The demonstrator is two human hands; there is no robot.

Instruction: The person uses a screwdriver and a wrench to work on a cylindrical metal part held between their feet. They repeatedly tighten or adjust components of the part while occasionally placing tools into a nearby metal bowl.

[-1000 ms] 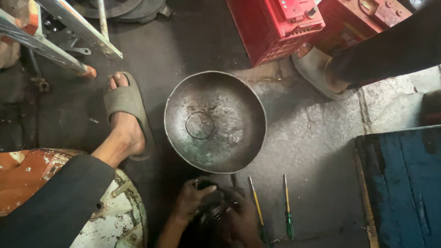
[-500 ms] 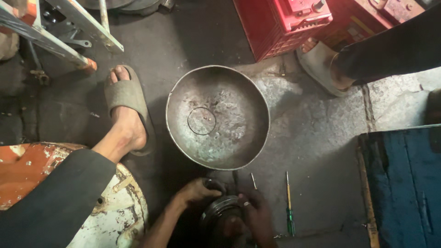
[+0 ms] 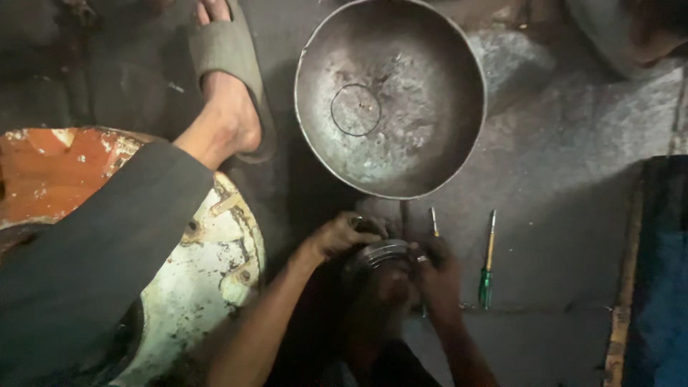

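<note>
While hands grip round metal part, green screwdriver alongside.

Person, seen from above. 2 bare forearms, no sleeves at the wrists. Left hand and right hand, both grimy, no gloves or rings discernible. Dark trouser leg left of the hands. 1 bare foot in a worn grey-olive slide sandal, beyond the trouser leg.
</note>
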